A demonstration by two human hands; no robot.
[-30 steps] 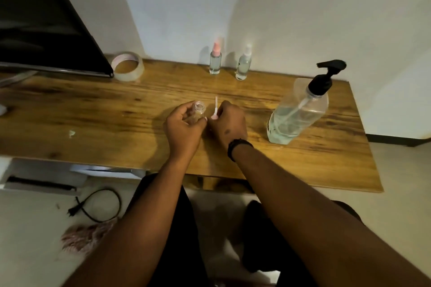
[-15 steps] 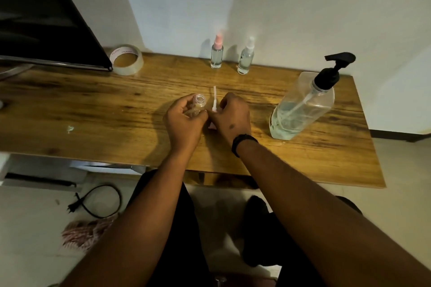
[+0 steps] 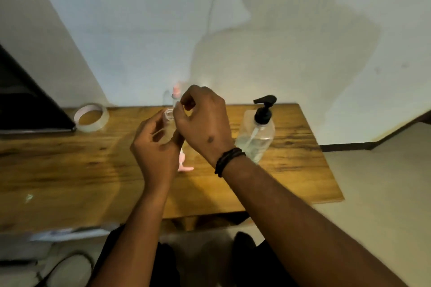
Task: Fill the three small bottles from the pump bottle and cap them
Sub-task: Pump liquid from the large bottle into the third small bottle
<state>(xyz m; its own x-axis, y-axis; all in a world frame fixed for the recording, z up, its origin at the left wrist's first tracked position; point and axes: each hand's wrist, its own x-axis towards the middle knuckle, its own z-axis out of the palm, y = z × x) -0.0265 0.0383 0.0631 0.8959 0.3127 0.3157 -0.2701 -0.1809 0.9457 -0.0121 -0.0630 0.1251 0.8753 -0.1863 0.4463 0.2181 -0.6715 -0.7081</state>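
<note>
Above the tabletop (image 3: 70, 165), mid-frame: both hands raised, working one small bottle (image 3: 168, 123).
Left hand (image 3: 155, 149) wrapped round the clear bottle, mouth uncapped; right hand (image 3: 205, 121) pinching something thin at its neck, blurred. Pink sprayer cap (image 3: 183, 165) below hands. Pump bottle (image 3: 256, 137) upright, just right. Tape roll (image 3: 91, 117) far left.

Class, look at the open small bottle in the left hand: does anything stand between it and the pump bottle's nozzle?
Yes: the right hand, raised at the small bottle's mouth, lies between it and the pump bottle. The left hand holds the bottle up off the table.
</note>
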